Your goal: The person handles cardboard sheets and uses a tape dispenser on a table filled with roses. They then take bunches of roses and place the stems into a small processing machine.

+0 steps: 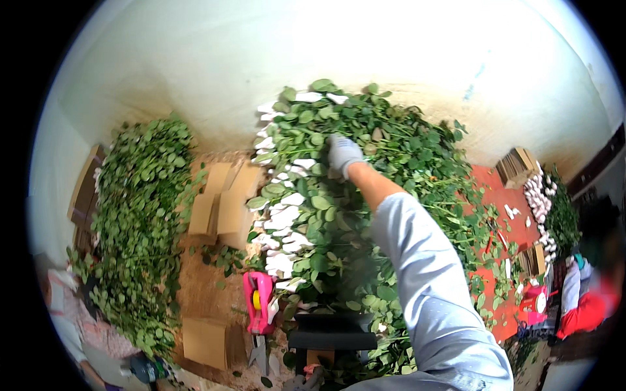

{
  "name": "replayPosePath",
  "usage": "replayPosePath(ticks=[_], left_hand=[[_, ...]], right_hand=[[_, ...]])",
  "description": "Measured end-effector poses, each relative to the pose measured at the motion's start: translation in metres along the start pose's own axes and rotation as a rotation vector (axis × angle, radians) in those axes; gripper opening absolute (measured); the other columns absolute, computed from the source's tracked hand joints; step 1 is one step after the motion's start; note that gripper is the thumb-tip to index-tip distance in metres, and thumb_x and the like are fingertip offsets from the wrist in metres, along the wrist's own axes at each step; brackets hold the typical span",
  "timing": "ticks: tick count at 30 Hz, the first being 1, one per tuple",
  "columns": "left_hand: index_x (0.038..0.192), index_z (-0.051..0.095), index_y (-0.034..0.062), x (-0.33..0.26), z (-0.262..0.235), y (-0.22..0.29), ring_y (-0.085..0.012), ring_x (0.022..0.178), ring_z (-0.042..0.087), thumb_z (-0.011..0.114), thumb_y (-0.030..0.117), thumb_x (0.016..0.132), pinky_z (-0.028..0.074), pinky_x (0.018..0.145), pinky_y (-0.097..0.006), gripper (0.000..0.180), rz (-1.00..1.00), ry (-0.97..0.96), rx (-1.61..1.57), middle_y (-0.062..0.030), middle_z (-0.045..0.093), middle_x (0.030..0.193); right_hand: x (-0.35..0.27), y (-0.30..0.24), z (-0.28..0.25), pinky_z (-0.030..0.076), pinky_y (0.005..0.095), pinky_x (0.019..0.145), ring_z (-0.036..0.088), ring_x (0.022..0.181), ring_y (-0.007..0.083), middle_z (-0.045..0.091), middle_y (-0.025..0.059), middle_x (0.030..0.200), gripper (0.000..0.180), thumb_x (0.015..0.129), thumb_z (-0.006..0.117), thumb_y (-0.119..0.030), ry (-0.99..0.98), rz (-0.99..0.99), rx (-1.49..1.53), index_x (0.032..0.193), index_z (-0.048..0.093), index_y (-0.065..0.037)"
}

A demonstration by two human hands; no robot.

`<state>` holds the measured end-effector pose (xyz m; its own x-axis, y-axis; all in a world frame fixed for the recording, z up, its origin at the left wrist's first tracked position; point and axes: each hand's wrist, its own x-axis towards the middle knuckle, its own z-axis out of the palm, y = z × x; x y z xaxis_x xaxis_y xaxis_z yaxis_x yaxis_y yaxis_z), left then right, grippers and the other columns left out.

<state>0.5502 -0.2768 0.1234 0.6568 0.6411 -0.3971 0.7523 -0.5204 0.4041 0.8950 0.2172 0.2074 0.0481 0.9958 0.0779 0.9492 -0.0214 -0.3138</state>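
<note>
My right hand (342,154), in a pale grey glove with a light blue sleeve behind it, reaches far forward onto a large heap of green leafy flower stems (391,169). Its fingers dip into the foliage, so any grip is hidden. White wrapped flower heads (282,215) line the heap's left edge. At the bottom edge only a sliver of my gloved left hand (305,379) shows, just below a black frame-like object (332,331); what it does is unclear.
A second long heap of leafy stems (140,221) lies at left. Cardboard sheets (222,199) and a cardboard piece (205,342) sit between the heaps, beside a pink hand tool (259,303). Another person (587,296) works at far right, near white flower heads (540,202).
</note>
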Motion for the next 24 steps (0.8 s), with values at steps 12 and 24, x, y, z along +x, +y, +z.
replayPosePath(ticks=[12, 24], left_hand=[[0.129, 0.063, 0.0149, 0.021, -0.012, -0.011, -0.0320, 0.086, 0.063, 0.059, 0.030, 0.090, 0.054, 0.073, -0.050, 0.043, 0.050, -0.017, 0.087, -0.0101, 0.059, 0.126], [0.125, 0.067, 0.0140, 0.017, -0.016, -0.010, -0.0301, 0.088, 0.063, 0.059, 0.028, 0.088, 0.055, 0.074, -0.048, 0.040, 0.075, -0.016, 0.146, -0.0067, 0.056, 0.136]], right_hand=[[-0.064, 0.008, 0.022, 0.058, 0.0406, 0.070, 0.072, 0.088, 0.0276, 0.069, 0.0109, 0.100, 0.019, 0.092, 0.058, -0.016, 0.087, -0.381, -0.402, 0.107, 0.066, -0.009], [-0.182, 0.002, -0.056, 0.050, 0.0340, 0.057, 0.060, 0.075, 0.0193, 0.054, 0.0027, 0.085, 0.029, 0.080, 0.061, -0.019, 0.337, -0.983, -0.355, 0.107, 0.062, -0.010]])
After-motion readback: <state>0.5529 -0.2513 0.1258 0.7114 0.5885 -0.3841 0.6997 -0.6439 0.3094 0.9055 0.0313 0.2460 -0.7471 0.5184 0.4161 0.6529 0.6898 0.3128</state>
